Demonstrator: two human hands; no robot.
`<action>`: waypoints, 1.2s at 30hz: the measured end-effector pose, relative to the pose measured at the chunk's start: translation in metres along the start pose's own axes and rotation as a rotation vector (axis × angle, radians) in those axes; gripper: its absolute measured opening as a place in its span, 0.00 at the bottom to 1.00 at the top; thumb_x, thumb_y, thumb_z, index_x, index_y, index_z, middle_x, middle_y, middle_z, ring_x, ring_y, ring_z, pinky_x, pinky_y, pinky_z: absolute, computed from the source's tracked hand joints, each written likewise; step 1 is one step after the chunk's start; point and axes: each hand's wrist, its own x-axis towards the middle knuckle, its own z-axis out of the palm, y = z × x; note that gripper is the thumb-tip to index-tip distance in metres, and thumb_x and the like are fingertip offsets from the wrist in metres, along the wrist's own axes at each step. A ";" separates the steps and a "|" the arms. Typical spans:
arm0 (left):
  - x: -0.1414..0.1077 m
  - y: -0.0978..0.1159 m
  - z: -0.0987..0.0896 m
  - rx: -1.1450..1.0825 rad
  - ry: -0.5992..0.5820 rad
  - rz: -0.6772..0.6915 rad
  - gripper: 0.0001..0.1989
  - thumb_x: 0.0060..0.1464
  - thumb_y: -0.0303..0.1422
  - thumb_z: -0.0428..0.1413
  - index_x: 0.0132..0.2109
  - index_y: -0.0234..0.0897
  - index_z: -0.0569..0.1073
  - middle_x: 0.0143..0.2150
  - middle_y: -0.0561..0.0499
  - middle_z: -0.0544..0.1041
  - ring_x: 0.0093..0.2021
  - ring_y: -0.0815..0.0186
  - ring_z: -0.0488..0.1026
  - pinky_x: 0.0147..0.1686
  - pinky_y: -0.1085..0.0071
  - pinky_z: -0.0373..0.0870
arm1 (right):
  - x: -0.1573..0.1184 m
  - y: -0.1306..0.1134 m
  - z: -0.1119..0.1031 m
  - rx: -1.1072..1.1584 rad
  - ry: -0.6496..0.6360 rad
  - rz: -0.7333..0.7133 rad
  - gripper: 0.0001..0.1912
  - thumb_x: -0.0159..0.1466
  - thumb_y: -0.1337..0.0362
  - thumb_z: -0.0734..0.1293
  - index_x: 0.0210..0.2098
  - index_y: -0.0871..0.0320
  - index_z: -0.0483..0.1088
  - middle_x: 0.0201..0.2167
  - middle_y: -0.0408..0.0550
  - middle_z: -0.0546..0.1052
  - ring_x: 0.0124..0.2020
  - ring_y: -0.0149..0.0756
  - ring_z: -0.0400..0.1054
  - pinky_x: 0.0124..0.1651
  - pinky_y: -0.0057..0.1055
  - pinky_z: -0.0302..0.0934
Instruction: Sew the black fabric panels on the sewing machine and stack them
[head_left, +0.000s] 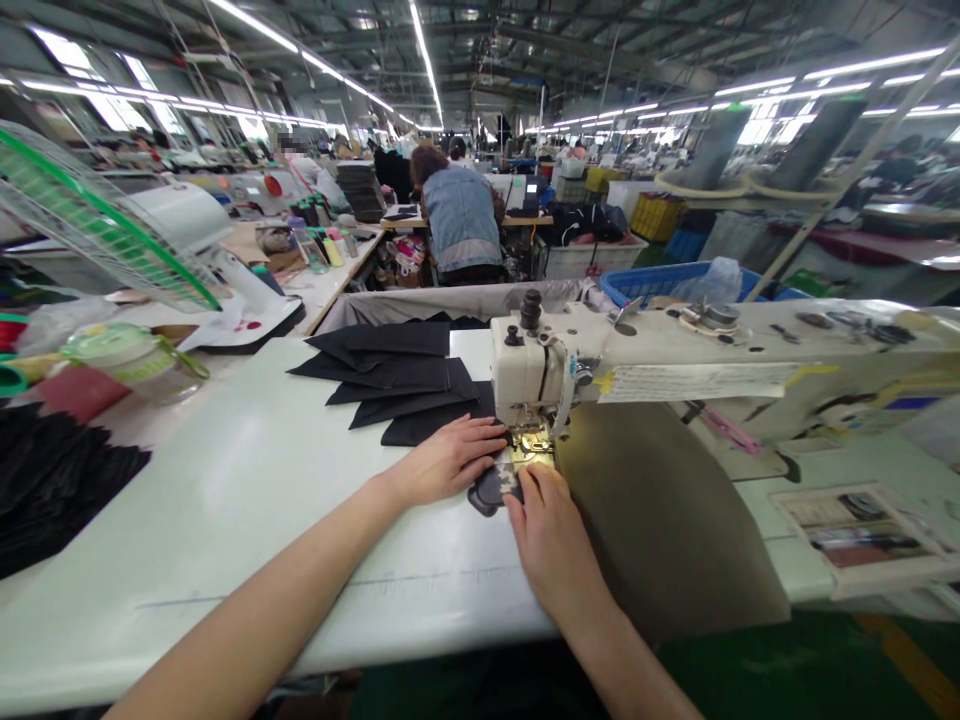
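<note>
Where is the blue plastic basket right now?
In the head view, the blue basket sits right of centre, just behind the sewing machine.

Left of the sewing table point(300, 560), we observe a green-rimmed fan point(112, 220) (tilted) and a lidded container point(139, 360); beyond the table, a person in a denim vest point(463, 220).

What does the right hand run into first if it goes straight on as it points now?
Likely the brightly lit metal plate under the head of the sewing machine, just ahead of the right hand's fingertips. Depth is unclear, so it might pass slightly above it.
</note>
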 end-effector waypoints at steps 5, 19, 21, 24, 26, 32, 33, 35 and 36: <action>0.003 -0.002 0.006 0.041 0.006 -0.095 0.19 0.70 0.35 0.47 0.63 0.39 0.71 0.67 0.43 0.69 0.69 0.56 0.62 0.69 0.50 0.53 | 0.000 0.000 0.000 -0.019 0.010 -0.028 0.16 0.73 0.64 0.58 0.53 0.67 0.70 0.50 0.65 0.74 0.53 0.51 0.70 0.54 0.48 0.70; -0.009 -0.005 -0.016 0.041 0.211 -0.439 0.14 0.50 0.24 0.57 0.45 0.36 0.79 0.50 0.40 0.80 0.53 0.49 0.76 0.54 0.55 0.72 | -0.033 0.000 -0.020 0.077 0.100 -0.094 0.14 0.73 0.62 0.60 0.53 0.62 0.70 0.49 0.59 0.75 0.52 0.49 0.71 0.53 0.47 0.72; -0.010 -0.012 -0.025 0.003 0.328 -0.487 0.10 0.56 0.29 0.54 0.43 0.37 0.78 0.42 0.43 0.81 0.47 0.53 0.78 0.51 0.57 0.74 | -0.033 -0.001 -0.019 0.083 0.099 -0.086 0.14 0.74 0.62 0.59 0.53 0.61 0.70 0.50 0.59 0.75 0.52 0.49 0.71 0.54 0.47 0.72; -0.015 -0.023 -0.037 -0.071 0.588 -0.577 0.19 0.67 0.31 0.40 0.54 0.36 0.73 0.45 0.44 0.80 0.49 0.57 0.77 0.54 0.57 0.73 | -0.033 -0.003 -0.018 0.090 0.084 -0.065 0.14 0.74 0.62 0.59 0.53 0.61 0.70 0.50 0.59 0.75 0.53 0.50 0.71 0.54 0.48 0.71; -0.021 -0.027 -0.038 -0.205 0.840 -0.629 0.22 0.67 0.29 0.38 0.61 0.37 0.67 0.50 0.43 0.79 0.55 0.57 0.75 0.59 0.55 0.70 | -0.033 -0.004 -0.019 0.102 0.076 -0.053 0.14 0.74 0.62 0.59 0.53 0.61 0.71 0.50 0.59 0.76 0.53 0.50 0.71 0.55 0.49 0.71; -0.058 0.002 -0.002 0.095 0.755 -0.538 0.31 0.54 0.24 0.52 0.65 0.36 0.67 0.71 0.40 0.60 0.73 0.46 0.52 0.70 0.43 0.49 | -0.025 -0.006 -0.038 0.181 0.144 -0.029 0.15 0.74 0.65 0.59 0.55 0.62 0.70 0.51 0.59 0.76 0.53 0.46 0.72 0.54 0.44 0.72; -0.064 0.012 0.004 0.153 0.574 -0.432 0.28 0.55 0.23 0.50 0.63 0.37 0.71 0.69 0.40 0.64 0.70 0.46 0.58 0.68 0.43 0.56 | -0.022 -0.008 -0.042 0.199 0.169 -0.027 0.15 0.74 0.66 0.58 0.55 0.62 0.70 0.51 0.59 0.76 0.53 0.45 0.72 0.54 0.43 0.71; -0.073 0.033 0.010 0.240 0.325 -0.305 0.23 0.57 0.24 0.49 0.58 0.36 0.75 0.61 0.39 0.74 0.60 0.48 0.70 0.58 0.47 0.70 | -0.016 -0.017 -0.051 0.232 0.196 -0.043 0.15 0.74 0.67 0.58 0.55 0.61 0.70 0.51 0.58 0.76 0.54 0.43 0.72 0.56 0.42 0.70; -0.075 0.043 0.011 0.285 0.254 -0.303 0.22 0.58 0.26 0.49 0.57 0.35 0.76 0.57 0.39 0.76 0.55 0.48 0.73 0.53 0.48 0.74 | -0.012 -0.023 -0.053 0.246 0.190 -0.063 0.15 0.73 0.68 0.58 0.56 0.62 0.70 0.52 0.58 0.76 0.54 0.43 0.71 0.57 0.42 0.69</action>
